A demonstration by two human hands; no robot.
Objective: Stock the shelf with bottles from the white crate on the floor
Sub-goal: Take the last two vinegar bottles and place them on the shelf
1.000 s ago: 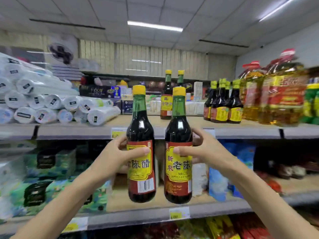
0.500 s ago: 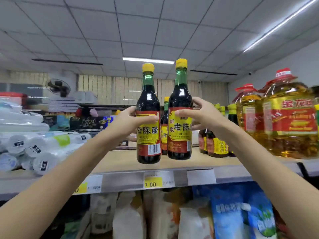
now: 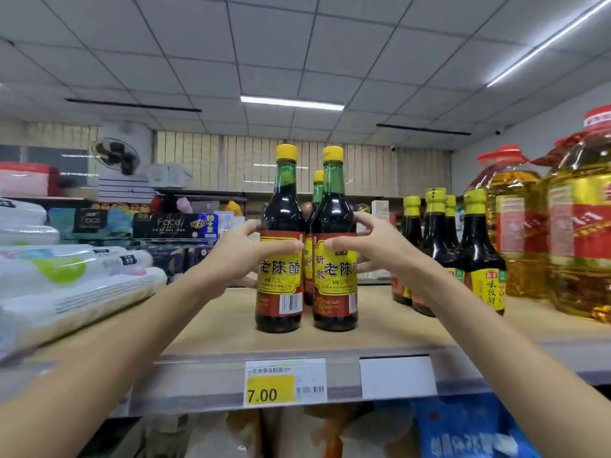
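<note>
Two dark vinegar bottles with yellow caps and red-and-yellow labels stand upright side by side on the wooden top shelf (image 3: 380,328). My left hand (image 3: 246,256) wraps the left bottle (image 3: 280,285) at its label. My right hand (image 3: 373,249) grips the right bottle (image 3: 334,285) the same way. Another bottle of the same kind (image 3: 318,190) stands just behind them, mostly hidden. The white crate is out of view.
Smaller dark sauce bottles (image 3: 476,259) stand to the right, with big cooking-oil jugs (image 3: 582,226) beyond them. Wrapped white rolls (image 3: 76,292) lie on the shelf's left. A 7.00 price tag (image 3: 271,388) hangs on the shelf edge. Bagged goods fill the shelf below.
Both hands have carried the two bottles up from the lower shelf level and forward, and the bottles now rest on the top shelf in front of the one behind.
</note>
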